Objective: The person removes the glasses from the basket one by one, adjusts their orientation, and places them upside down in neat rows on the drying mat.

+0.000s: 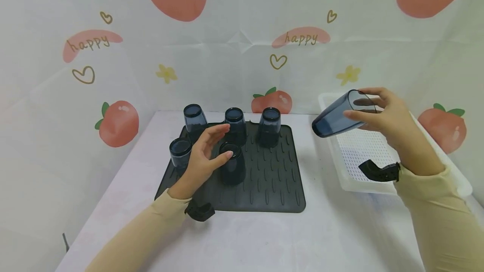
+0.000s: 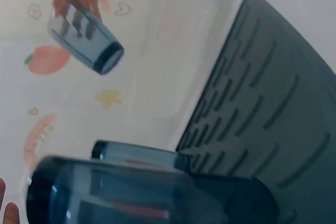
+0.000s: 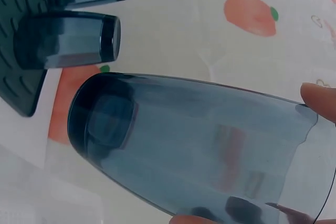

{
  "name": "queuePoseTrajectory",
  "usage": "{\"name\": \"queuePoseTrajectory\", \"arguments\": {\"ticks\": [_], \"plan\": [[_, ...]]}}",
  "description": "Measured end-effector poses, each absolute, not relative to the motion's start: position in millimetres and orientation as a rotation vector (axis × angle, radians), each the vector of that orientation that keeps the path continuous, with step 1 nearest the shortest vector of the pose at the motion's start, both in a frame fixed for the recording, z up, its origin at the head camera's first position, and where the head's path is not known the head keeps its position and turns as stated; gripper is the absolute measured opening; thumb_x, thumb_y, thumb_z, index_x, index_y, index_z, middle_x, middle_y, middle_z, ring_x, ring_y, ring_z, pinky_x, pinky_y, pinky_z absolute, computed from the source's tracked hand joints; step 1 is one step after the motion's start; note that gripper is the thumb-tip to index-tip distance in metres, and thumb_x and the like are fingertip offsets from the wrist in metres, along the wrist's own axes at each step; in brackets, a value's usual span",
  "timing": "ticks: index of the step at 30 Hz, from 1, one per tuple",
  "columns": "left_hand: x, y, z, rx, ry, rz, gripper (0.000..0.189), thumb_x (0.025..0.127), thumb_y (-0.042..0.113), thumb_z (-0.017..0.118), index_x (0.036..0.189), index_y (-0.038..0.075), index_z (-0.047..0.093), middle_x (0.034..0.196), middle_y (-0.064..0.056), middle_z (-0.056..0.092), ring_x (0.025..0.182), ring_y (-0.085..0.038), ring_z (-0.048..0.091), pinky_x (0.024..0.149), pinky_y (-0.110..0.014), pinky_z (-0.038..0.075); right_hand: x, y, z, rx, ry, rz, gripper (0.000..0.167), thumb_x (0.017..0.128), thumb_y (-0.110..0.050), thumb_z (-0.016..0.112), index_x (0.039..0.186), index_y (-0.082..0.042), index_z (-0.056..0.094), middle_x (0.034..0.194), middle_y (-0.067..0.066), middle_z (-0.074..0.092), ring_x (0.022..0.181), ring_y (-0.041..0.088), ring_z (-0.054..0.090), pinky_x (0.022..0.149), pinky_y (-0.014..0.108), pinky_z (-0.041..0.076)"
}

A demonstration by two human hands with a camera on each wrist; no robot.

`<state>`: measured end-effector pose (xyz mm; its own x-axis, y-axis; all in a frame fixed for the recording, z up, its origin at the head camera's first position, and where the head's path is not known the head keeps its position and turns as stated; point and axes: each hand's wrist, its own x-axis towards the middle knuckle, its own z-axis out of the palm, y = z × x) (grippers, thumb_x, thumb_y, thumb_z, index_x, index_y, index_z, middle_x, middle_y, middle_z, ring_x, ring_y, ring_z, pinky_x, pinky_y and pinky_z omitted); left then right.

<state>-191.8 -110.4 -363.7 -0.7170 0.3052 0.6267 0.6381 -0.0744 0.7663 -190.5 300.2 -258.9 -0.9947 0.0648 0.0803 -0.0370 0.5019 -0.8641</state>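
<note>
My right hand (image 1: 395, 119) grips a blue tinted drinking glass (image 1: 332, 114) near its rim, thumb on one side and fingers on the other. The glass is tilted, its thick dark base pointing down and to the left; the right wrist view shows it close up. My left hand (image 1: 200, 163) holds nothing, its fingers spread in a loose curve over the left part of the black drying mat (image 1: 264, 192). Just beside its thumb an upside-down glass (image 1: 233, 171) stands on the mat. Another upturned glass (image 1: 180, 150) is partly hidden behind this hand.
Along the mat's back row stand three more upturned glasses, at left (image 1: 194, 119), middle (image 1: 235, 123) and right (image 1: 270, 125). Under and behind my right arm lies a white plastic basket (image 1: 345, 181) with a perforated bottom. A printed cloth (image 1: 227, 66) hangs behind the table.
</note>
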Motion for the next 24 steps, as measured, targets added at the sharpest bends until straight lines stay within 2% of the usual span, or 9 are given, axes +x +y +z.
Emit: {"name": "queuePoseTrajectory", "arguments": {"ticks": [5,10,15,21,24], "plan": [[-187,-103,-355,-1.074,-1.903,-1.889,0.061,0.087,0.011,0.072,0.136,-0.010,0.041,0.138,-0.021,0.048,0.132,-0.018,0.046,0.115,-0.036,0.033,-187,295,-264,0.031,-2.538,1.670,0.061,0.086,-0.015,0.074,0.137,-0.022,0.041,0.119,-0.008,0.047,0.085,-0.005,0.063,0.067,0.018,0.056],[-183,-95,-348,-1.093,-1.925,-1.899,0.058,0.089,0.010,0.070,0.135,-0.010,0.042,0.134,-0.020,0.052,0.127,-0.015,0.050,0.112,-0.036,0.037,-183,290,-270,0.118,-2.405,1.914,0.053,0.086,-0.003,0.071,0.127,-0.026,0.046,0.117,-0.006,0.047,0.085,-0.002,0.064,0.065,0.017,0.056],[-178,-87,-344,-1.109,-1.957,-1.910,0.055,0.088,0.006,0.069,0.135,-0.008,0.043,0.132,-0.027,0.051,0.124,-0.014,0.053,0.110,-0.036,0.040,-179,282,-276,0.168,-2.452,1.864,0.052,0.088,-0.004,0.069,0.126,-0.030,0.046,0.118,-0.009,0.049,0.086,-0.004,0.064,0.066,0.017,0.055],[-179,-77,-347,-1.145,-1.979,-1.918,0.058,0.089,0.018,0.070,0.135,-0.005,0.044,0.133,-0.026,0.051,0.125,-0.017,0.052,0.109,-0.038,0.040,-175,274,-283,0.216,-2.474,1.861,0.053,0.088,-0.004,0.069,0.129,-0.030,0.046,0.120,-0.009,0.050,0.091,-0.003,0.064,0.067,0.019,0.056],[-179,-72,-348,-1.158,-1.991,-1.922,0.057,0.089,0.018,0.070,0.136,-0.004,0.045,0.133,-0.025,0.051,0.125,-0.022,0.052,0.109,-0.038,0.040,-172,271,-287,0.219,-2.511,1.801,0.054,0.089,-0.007,0.069,0.130,-0.031,0.044,0.120,-0.012,0.050,0.094,-0.004,0.063,0.069,0.020,0.056]]}}
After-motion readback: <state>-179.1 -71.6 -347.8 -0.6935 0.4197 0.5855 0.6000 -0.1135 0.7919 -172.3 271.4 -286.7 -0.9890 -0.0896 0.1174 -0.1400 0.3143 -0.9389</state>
